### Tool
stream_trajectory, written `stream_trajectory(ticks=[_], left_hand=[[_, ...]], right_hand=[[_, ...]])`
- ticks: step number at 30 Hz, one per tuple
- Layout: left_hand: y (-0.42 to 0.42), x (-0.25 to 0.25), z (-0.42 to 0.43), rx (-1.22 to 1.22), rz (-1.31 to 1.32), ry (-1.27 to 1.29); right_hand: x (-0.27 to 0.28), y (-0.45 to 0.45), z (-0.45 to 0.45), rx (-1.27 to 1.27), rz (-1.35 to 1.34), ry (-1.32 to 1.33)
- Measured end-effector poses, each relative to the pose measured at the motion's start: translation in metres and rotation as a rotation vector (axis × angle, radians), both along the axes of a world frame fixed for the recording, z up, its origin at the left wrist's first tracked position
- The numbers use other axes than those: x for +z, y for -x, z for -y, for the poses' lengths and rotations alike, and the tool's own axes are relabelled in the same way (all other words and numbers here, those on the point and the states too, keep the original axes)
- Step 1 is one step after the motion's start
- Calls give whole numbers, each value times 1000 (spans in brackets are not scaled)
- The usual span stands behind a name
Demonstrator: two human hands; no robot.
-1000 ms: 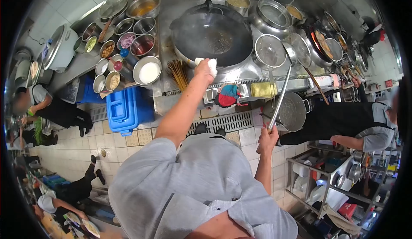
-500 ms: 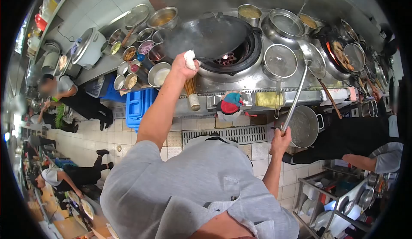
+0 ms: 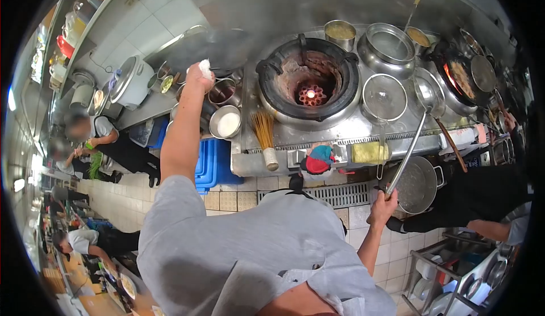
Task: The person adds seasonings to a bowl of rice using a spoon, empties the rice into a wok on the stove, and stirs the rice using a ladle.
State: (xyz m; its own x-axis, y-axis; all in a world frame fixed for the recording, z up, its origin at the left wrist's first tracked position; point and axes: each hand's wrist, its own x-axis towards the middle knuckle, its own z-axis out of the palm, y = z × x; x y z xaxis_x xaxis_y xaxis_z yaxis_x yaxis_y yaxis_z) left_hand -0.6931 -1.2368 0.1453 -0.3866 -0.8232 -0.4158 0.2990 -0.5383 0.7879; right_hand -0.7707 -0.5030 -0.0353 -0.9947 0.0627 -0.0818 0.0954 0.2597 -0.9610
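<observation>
At the upper left, my left hand is closed round a white cloth at the edge of a dark wok. The wok is smeared by motion and hangs over the metal containers left of the burner. Its grip point is hidden by the cloth and fingers. My right hand is wrapped round the long handle of a steel ladle. The ladle's bowl lies over a strainer right of the burner. The burner ring is uncovered, with a glow at its bottom.
A bamboo brush leans at the counter's front edge. Round wire strainers and a pot are on the right. Another wok with food and flames stands far right, beside a person in black trousers. Blue bins stand left.
The wok has moved left off the burner with my left hand, uncovering the burner's inside. My right hand still holds the ladle in much the same place. The whole view has shifted somewhat.
</observation>
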Motion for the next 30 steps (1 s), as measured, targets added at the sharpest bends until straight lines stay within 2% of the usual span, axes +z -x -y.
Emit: stream_trajectory(ticks=[1, 4, 7, 12, 14, 15, 16, 18, 19, 20, 21, 22, 25, 28, 30], left_hand=[[-2, 6, 9, 35, 38, 11], [-6, 17, 45, 116, 100, 42], [-8, 13, 103, 169, 89, 90], [-1, 0, 183, 224, -22, 167], [7, 5, 197, 251, -10, 195], [7, -3, 221, 220, -128, 190], [11, 4, 222, 303, -14, 189], [14, 3, 243, 367, 31, 225], [18, 27, 209, 404, 66, 271], [18, 21, 223, 388, 58, 412], [15, 5, 264, 347, 44, 355], [17, 10, 266, 307, 26, 299], [25, 28, 248, 449, 241, 376], [24, 42, 227, 410, 264, 376], [22, 28, 249, 428, 286, 389]], right_hand=[[-27, 3, 0, -25, -13, 23], [-10, -4, 25, -65, 119, 123], [2, -8, 55, -114, 93, 184], [-14, -6, 79, -137, 66, 133], [1, -7, 93, -145, 102, 122], [8, -9, 98, -149, 109, 127], [16, -10, 105, -156, 117, 134], [20, -10, 111, -156, 125, 134], [20, -9, 112, -150, 125, 127], [21, -10, 114, -142, 127, 118], [24, -11, 116, -142, 134, 113], [30, -11, 121, -142, 136, 111], [27, -8, 122, -134, 118, 111], [29, -6, 125, -133, 118, 123], [35, -6, 129, -132, 131, 121]])
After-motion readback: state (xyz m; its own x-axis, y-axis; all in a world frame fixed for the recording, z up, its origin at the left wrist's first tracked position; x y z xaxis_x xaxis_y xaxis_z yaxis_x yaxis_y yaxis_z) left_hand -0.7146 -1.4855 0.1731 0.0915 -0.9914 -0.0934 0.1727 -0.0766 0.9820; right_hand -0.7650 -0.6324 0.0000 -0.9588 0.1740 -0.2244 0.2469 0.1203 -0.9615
